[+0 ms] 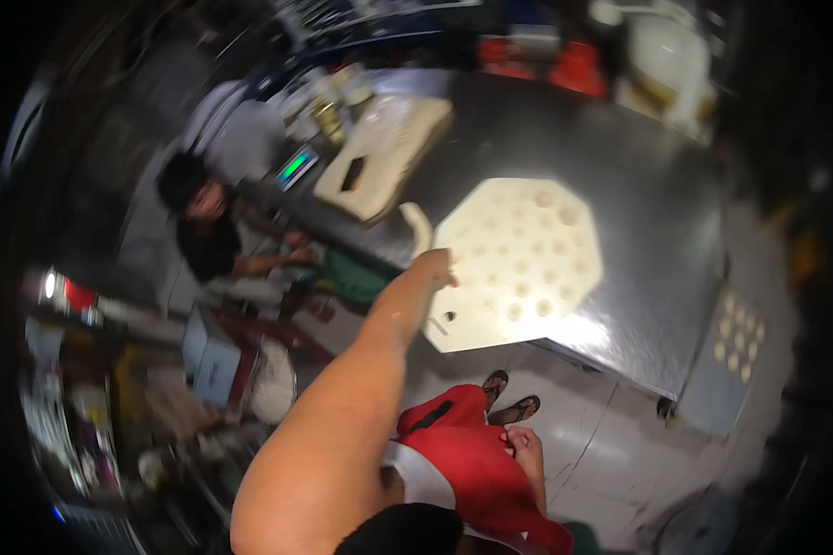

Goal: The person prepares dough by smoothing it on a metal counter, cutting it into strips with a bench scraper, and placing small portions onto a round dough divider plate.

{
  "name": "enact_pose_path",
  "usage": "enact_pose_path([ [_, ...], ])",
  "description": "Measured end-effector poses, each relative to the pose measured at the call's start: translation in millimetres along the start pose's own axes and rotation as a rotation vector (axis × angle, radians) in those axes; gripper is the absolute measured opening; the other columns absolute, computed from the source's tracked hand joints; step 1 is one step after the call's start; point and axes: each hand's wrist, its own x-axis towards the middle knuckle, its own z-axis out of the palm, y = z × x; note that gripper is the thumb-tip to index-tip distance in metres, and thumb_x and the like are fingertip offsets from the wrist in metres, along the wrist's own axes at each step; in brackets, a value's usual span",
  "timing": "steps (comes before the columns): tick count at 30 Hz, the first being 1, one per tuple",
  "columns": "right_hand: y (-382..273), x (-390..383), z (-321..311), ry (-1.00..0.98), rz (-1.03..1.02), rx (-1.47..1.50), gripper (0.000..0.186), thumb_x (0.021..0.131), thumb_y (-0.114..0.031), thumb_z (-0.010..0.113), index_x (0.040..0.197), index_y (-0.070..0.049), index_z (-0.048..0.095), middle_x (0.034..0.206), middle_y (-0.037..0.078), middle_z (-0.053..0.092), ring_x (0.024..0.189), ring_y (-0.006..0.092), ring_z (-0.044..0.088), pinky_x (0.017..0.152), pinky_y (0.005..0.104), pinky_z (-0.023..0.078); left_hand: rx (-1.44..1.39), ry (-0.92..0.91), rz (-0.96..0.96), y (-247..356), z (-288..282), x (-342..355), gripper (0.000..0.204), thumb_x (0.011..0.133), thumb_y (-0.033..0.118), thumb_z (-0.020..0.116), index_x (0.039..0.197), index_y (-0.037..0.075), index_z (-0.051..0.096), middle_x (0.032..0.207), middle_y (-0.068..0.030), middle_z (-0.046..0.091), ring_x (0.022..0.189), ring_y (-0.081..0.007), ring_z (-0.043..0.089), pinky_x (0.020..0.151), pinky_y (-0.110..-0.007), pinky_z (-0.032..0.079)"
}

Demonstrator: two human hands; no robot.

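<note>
Our left arm stretches from the lower edge up to the left hand [432, 268], which grips the near edge of a pale eight-sided board [518, 259] dotted with dough rounds, lying on the steel table [639, 194]. Our right hand [525, 446] rests loosely curled, holding nothing, on red shorts [467, 458].

Glossy steel table [639, 213], matt cream plastic board [518, 264], red cloth shorts [472, 453]
</note>
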Motion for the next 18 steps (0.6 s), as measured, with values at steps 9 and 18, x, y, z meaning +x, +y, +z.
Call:
enact_pose_path([
  [9,-63,36,4,-0.246,-0.068,-0.476,0.022,0.106,-0.017,0.068,0.121,-0.002,0.066,0.102,0.008,0.076,0.086,0.0184,0.074,0.078,0.033,0.059,-0.128,0.136,-0.169,11,23,-36,0.06,0.07,0.041,0.099,0.115,0.004,0.081,0.115,-0.0163,0.08,0.107,-0.0339,0.077,0.09,-0.046,0.061],
  [18,-112,89,86,-0.333,-0.177,-0.704,0.033,0.104,-0.023,0.071,0.129,-0.001,0.068,0.1,0.007,0.075,0.087,0.0176,0.074,0.078,0.0337,0.059,-0.039,0.117,-0.085,2,12,-16,0.068,0.065,0.049,0.1,0.115,0.006,0.08,0.121,-0.0148,0.078,0.111,-0.0332,0.076,0.09,-0.048,0.061],
])
